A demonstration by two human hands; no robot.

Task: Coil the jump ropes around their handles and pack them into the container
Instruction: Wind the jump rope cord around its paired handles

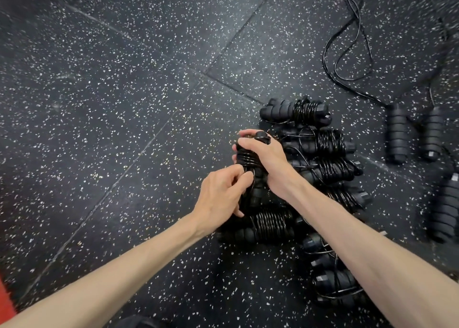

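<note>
The right hand [265, 158] grips a nearly wound jump rope bundle [248, 160]; the left hand [223, 193] pinches its cord end. Beneath them, finished bundles [323, 141] lie on the floor [124, 104]. Uncoiled ropes [347, 42] remain; no container shows, so packing seems not begun.

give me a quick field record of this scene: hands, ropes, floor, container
left hand: left hand pinches the cord at the handles' lower part
right hand: right hand grips the held rope around its coils
coiled ropes: pile of coiled ropes on the floor under and right of the hands
uncoiled rope: loose rope at upper right, its handles lying side by side
floor: black speckled floor
container: not in view
</note>
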